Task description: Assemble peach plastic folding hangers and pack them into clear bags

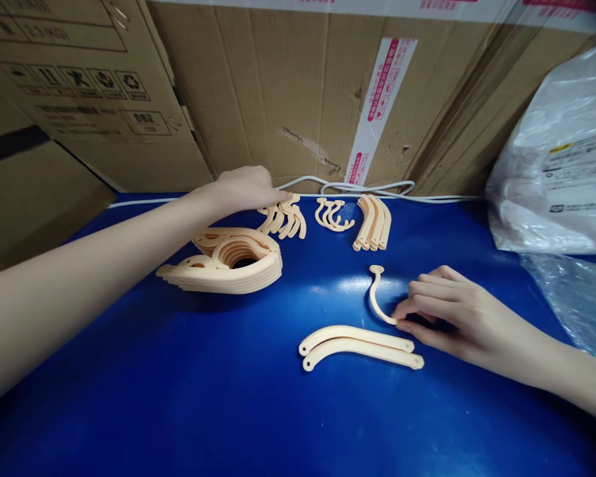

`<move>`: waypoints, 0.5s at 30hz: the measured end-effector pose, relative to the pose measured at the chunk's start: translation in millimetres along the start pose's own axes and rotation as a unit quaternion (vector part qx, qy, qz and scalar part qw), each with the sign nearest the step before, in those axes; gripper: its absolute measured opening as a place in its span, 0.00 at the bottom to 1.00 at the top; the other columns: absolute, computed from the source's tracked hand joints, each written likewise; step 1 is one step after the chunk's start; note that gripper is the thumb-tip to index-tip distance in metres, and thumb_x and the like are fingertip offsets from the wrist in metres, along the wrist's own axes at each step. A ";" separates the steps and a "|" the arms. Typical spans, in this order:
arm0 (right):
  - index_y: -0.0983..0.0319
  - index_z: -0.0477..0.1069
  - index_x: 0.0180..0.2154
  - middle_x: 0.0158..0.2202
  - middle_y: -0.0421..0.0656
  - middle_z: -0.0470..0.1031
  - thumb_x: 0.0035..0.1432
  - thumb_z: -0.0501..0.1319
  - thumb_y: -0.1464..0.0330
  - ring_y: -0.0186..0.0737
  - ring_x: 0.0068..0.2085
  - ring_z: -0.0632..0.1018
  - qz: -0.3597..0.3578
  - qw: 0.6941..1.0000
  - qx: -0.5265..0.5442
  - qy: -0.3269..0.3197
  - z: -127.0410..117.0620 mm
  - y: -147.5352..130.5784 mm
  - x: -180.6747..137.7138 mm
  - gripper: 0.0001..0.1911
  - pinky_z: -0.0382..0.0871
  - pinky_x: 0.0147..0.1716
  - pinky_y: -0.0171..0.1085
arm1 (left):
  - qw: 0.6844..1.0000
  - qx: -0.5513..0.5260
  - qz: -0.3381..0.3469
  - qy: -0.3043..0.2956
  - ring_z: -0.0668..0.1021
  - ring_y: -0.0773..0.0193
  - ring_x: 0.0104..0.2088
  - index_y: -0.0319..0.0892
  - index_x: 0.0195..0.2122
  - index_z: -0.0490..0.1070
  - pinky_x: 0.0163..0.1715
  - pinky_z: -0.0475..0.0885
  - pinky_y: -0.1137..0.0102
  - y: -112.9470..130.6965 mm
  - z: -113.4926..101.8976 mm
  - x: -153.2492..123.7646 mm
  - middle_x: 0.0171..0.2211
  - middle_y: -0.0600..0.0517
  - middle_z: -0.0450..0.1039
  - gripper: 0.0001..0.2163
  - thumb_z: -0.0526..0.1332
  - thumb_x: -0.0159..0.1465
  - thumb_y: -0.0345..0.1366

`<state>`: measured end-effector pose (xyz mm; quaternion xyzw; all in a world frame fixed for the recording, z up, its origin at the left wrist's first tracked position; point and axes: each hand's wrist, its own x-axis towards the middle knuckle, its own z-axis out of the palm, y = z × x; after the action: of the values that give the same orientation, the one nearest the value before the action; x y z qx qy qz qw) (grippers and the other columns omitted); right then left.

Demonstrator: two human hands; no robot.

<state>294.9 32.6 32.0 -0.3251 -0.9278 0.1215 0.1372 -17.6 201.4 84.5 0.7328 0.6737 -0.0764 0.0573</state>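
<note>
My right hand [457, 315] pinches the lower tip of a beige plastic hook [374, 295], whose round head points away from me. Just in front of that hook, two long bent beige arms [357, 344] with holes in their ends lie side by side. Across the table, my left hand [246, 187] has its fingers closed at the top of a pile of small curved beige pieces [283, 218]. Its fingertips are partly hidden, and they seem to grip one curved piece. Below my left wrist lies a stack of larger beige hanger bodies [228, 271] with round openings.
Several more hooks [332, 213] and a row of bent arms [372, 222] lie at the back of the blue table [203, 391]. A white cable [322, 180] runs along the cardboard boxes [278, 86] behind. Clear plastic bags [556, 159] lie at right.
</note>
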 end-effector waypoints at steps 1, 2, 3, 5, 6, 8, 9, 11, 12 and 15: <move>0.57 0.73 0.41 0.33 0.38 0.75 0.70 0.58 0.67 0.37 0.33 0.75 0.004 1.000 0.005 0.001 0.3 -0.1 -0.8 0.05 0.62 0.40 0.42 | 1.000 0.005 0.004 -0.001 0.79 0.41 0.50 0.38 0.49 0.78 0.44 0.70 0.62 4.2 -0.2 -1.4 0.48 0.38 0.78 0.34 0.54 0.59 0.64; 0.57 0.73 0.41 0.32 0.38 0.75 0.70 0.59 0.67 0.37 0.33 0.76 0.008 1.000 0.010 0.000 0.6 -0.4 -1.7 0.05 0.62 0.40 0.42 | 1.000 0.010 0.006 -0.004 0.79 0.40 0.49 0.38 0.50 0.78 0.44 0.70 0.62 7.9 0.0 -2.1 0.48 0.37 0.78 0.35 0.54 0.59 0.65; 0.57 0.73 0.41 0.32 0.38 0.75 0.70 0.59 0.67 0.37 0.33 0.76 0.012 1.000 0.014 0.000 0.9 -0.8 -2.6 0.05 0.62 0.40 0.42 | 1.000 0.015 0.007 -0.007 0.79 0.40 0.50 0.38 0.50 0.78 0.44 0.70 0.62 10.8 0.6 -2.1 0.47 0.37 0.78 0.36 0.53 0.59 0.66; 0.57 0.73 0.41 0.32 0.38 0.75 0.70 0.59 0.67 0.37 0.33 0.76 0.017 1.000 0.018 -0.001 1.3 -1.6 -4.0 0.05 0.62 0.40 0.41 | 1.000 0.024 0.009 -0.014 0.79 0.38 0.50 0.37 0.52 0.77 0.45 0.70 0.61 14.6 2.2 -0.1 0.46 0.36 0.78 0.37 0.54 0.59 0.66; 0.57 0.73 0.41 0.32 0.37 0.75 0.70 0.59 0.67 0.36 0.33 0.76 0.017 1.000 0.018 -0.001 1.5 -2.0 -4.4 0.04 0.62 0.40 0.41 | 0.999 0.026 0.009 -0.016 0.79 0.38 0.50 0.37 0.53 0.77 0.46 0.70 0.60 15.6 3.1 1.6 0.45 0.36 0.78 0.36 0.54 0.59 0.65; 0.57 0.73 0.41 0.32 0.37 0.74 0.70 0.59 0.67 0.36 0.33 0.75 0.016 1.000 0.016 0.000 1.7 -2.4 -4.8 0.04 0.61 0.40 0.41 | 0.999 0.028 0.008 -0.020 0.79 0.38 0.49 0.37 0.53 0.76 0.46 0.70 0.60 16.4 4.5 5.3 0.45 0.36 0.79 0.35 0.56 0.59 0.63; 0.57 0.73 0.41 0.32 0.37 0.74 0.70 0.59 0.67 0.36 0.33 0.75 0.015 1.000 0.016 0.000 1.7 -2.5 -4.8 0.04 0.61 0.40 0.41 | 0.999 0.026 0.007 -0.020 0.79 0.38 0.49 0.37 0.53 0.77 0.45 0.70 0.60 16.5 4.8 6.9 0.45 0.36 0.79 0.35 0.56 0.59 0.63; 0.57 0.73 0.41 0.32 0.37 0.74 0.70 0.59 0.67 0.36 0.32 0.75 0.016 1.000 0.019 0.001 1.7 -2.4 -4.4 0.04 0.61 0.40 0.41 | 1.000 0.020 0.008 -0.019 0.80 0.39 0.47 0.37 0.51 0.78 0.44 0.71 0.60 16.6 4.9 9.3 0.44 0.37 0.79 0.34 0.58 0.58 0.62; 0.57 0.73 0.41 0.32 0.37 0.74 0.70 0.59 0.67 0.36 0.33 0.75 0.018 1.000 0.021 0.001 1.6 -2.3 -4.2 0.04 0.62 0.40 0.41 | 1.000 0.015 0.010 -0.019 0.80 0.39 0.47 0.37 0.51 0.78 0.43 0.71 0.61 16.6 4.7 10.2 0.43 0.37 0.79 0.34 0.58 0.57 0.62; 0.57 0.74 0.40 0.32 0.38 0.75 0.70 0.59 0.67 0.36 0.33 0.76 0.022 0.999 0.026 0.002 1.3 -2.2 -3.7 0.05 0.62 0.40 0.41 | 1.000 0.002 0.014 -0.021 0.80 0.40 0.46 0.38 0.48 0.80 0.42 0.71 0.61 16.2 3.7 12.7 0.40 0.39 0.79 0.33 0.60 0.55 0.62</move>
<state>296.0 28.3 30.8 -0.3422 -0.9165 0.1483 0.1448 -0.5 211.7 78.2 0.7401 0.6622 -0.0925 0.0711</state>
